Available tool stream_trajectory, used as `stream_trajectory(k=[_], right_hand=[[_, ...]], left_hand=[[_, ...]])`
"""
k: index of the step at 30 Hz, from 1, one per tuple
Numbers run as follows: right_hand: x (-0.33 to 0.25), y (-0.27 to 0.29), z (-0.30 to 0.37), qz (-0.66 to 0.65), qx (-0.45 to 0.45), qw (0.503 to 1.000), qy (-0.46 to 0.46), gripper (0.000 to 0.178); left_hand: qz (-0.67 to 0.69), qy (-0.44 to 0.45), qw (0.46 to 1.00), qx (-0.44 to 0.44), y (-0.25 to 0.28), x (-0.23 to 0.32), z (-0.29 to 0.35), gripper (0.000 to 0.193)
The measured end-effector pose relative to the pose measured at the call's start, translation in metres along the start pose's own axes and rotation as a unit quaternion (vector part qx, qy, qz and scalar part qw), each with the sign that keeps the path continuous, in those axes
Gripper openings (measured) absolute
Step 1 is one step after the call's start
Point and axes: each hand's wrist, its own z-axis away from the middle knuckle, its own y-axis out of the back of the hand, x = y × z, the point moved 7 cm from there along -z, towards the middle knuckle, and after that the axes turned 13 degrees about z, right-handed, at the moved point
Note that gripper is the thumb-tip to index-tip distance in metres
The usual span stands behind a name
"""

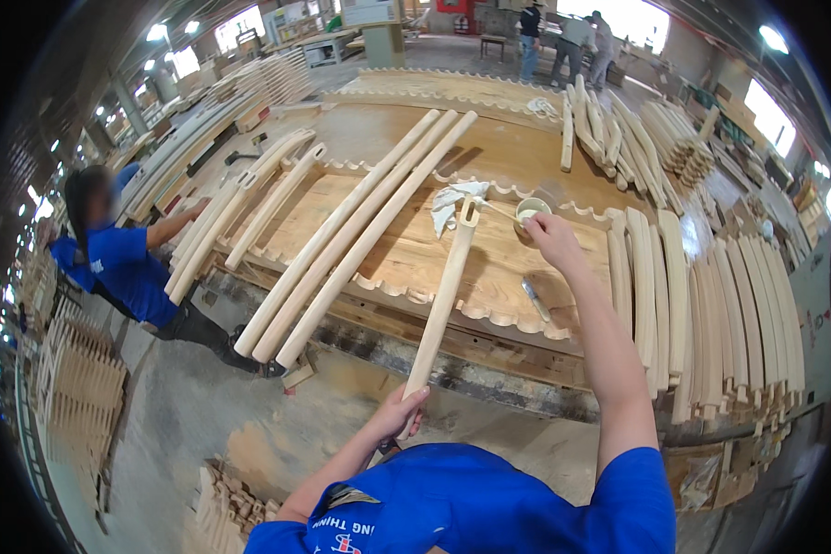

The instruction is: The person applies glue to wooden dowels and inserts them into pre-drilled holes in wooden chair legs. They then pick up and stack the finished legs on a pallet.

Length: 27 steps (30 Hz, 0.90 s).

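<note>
My left hand grips the near end of a long curved wooden slat, whose notched far end rests on the workbench. My right hand reaches out over the bench beside a small round cup of pale filler and holds a thin stick that points into it. A white rag lies next to the slat's far end. A small metal-bladed tool lies on the bench below my right hand.
Three long curved slats lie across the bench's left part. Stacks of curved slats fill the right side. A person in blue leans on more slats at the left. Other people stand far back.
</note>
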Motion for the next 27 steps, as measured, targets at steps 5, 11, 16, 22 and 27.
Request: stream_trajectory(k=[5, 11, 16, 22, 27], right_hand=[[-0.009, 0.004, -0.004, 0.098, 0.061, 0.993, -0.023, 0.032], [-0.024, 0.013, 0.003, 0.130, 0.226, 0.963, 0.073, 0.017], [-0.028, 0.005, 0.012, 0.147, 0.230, 0.950, 0.151, 0.014], [-0.019, 0.015, 0.007, 0.121, 0.269, 0.951, 0.094, 0.013], [-0.023, -0.001, 0.014, 0.139, 0.212, 0.959, 0.127, 0.013]], left_hand=[[-0.027, 0.011, 1.000, -0.002, 0.002, -0.002, 0.000, 0.041], [-0.028, 0.016, 0.999, -0.003, 0.000, -0.001, 0.001, 0.046], [-0.021, 0.018, 1.000, 0.002, 0.000, 0.003, 0.004, 0.043], [-0.020, 0.024, 0.999, 0.009, -0.001, 0.004, 0.002, 0.037], [-0.007, 0.029, 0.999, 0.012, 0.002, 0.001, 0.004, 0.038]])
